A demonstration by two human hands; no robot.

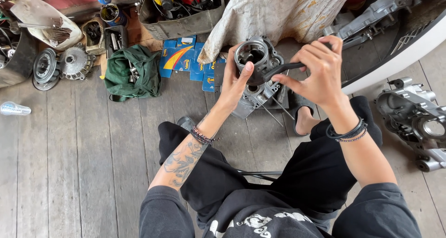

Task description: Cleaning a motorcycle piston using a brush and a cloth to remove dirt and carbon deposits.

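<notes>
My left hand [237,80] holds a grey metal engine cylinder [253,57] up over the wooden floor, thumb on its rim. My right hand [316,71] grips a black-handled tool [283,70] whose tip reaches toward the cylinder's side. Below the cylinder stands a grey engine crankcase [253,98] with long thin studs [274,109] sticking out. My legs in black trousers stretch toward it, one foot in a sandal [304,119] beside the crankcase.
A green cloth [132,73] with small parts, blue boxes [183,57], round metal clutch parts [60,64], a metal tool tray [179,13] and a dirty cloth [278,10] lie ahead. A silver crankcase half [418,122] sits right. White scooter bodywork [399,52] curves at the far right.
</notes>
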